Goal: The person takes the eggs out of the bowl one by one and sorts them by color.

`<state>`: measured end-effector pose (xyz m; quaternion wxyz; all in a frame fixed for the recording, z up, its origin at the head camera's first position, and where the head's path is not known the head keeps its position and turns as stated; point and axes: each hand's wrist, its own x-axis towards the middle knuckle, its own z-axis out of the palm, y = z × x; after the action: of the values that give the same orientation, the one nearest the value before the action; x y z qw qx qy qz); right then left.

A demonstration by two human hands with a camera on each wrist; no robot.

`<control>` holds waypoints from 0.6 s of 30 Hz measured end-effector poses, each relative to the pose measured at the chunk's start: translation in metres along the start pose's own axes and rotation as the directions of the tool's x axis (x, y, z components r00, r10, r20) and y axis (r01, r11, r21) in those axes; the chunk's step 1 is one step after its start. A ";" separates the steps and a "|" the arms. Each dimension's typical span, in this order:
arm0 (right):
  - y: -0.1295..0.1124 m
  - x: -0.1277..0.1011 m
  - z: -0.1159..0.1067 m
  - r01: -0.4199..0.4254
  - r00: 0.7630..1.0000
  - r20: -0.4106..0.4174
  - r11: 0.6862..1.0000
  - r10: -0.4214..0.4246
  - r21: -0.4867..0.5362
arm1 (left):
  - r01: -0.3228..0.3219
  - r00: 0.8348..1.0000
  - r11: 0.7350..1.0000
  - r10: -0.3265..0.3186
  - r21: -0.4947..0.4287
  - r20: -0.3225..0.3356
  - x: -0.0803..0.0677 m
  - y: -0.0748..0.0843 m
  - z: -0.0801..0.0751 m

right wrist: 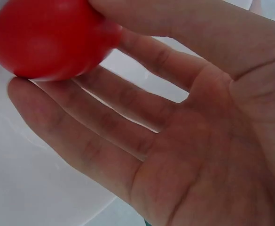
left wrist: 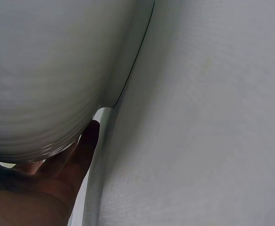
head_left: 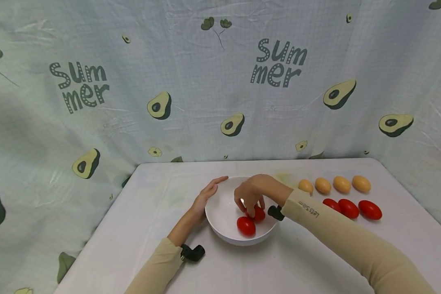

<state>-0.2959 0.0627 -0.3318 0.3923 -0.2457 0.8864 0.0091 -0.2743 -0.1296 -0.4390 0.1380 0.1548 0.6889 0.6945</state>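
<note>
A white bowl (head_left: 222, 209) stands in the middle of the white table (head_left: 308, 261). My left hand (head_left: 207, 195) lies with straight fingers against the bowl's left outer wall (left wrist: 52, 70), palm (left wrist: 64, 176) touching it. My right hand (head_left: 252, 209) reaches down into the bowl and pinches a red egg (head_left: 259, 213) between thumb and fingers (right wrist: 81, 127); the red egg (right wrist: 48, 37) sits at the fingertips, close to the bowl's floor. A second red egg (head_left: 246, 226) lies loose in the bowl just in front of it.
Right of the bowl, several tan eggs (head_left: 332, 184) form a row, with three red eggs (head_left: 349, 208) in a row in front of them. An avocado-print cloth (head_left: 220, 90) hangs behind and beside the table.
</note>
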 end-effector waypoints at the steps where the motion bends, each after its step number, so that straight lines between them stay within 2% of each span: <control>1: 0.000 -0.001 -0.001 0.006 1.000 -0.012 1.000 -0.006 -0.003 | -0.002 1.000 1.000 0.002 -0.001 0.002 0.000 0.000 0.000; 6: 0.004 -0.006 -0.004 0.069 0.994 -0.085 0.998 -0.068 0.009 | -0.007 1.000 1.000 0.007 -0.004 0.011 0.001 -0.001 0.000; 10: 0.011 -0.011 -0.004 0.149 0.977 -0.156 0.989 -0.144 0.017 | -0.008 1.000 1.000 0.008 0.005 0.008 0.001 -0.001 0.000; 15: 0.022 -0.021 0.000 0.270 0.934 -0.244 0.963 -0.261 0.006 | -0.006 1.000 1.000 0.006 0.011 -0.001 0.001 -0.001 -0.001; 18: 0.028 -0.029 0.003 0.349 0.894 -0.296 0.937 -0.337 -0.014 | 0.000 1.000 1.000 0.000 0.017 -0.001 0.001 -0.001 -0.001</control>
<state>-0.2897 0.1003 -0.3184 0.2564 -0.3889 0.8775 -0.1143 -0.2754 -0.1305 -0.4398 0.1364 0.1558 0.6948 0.6887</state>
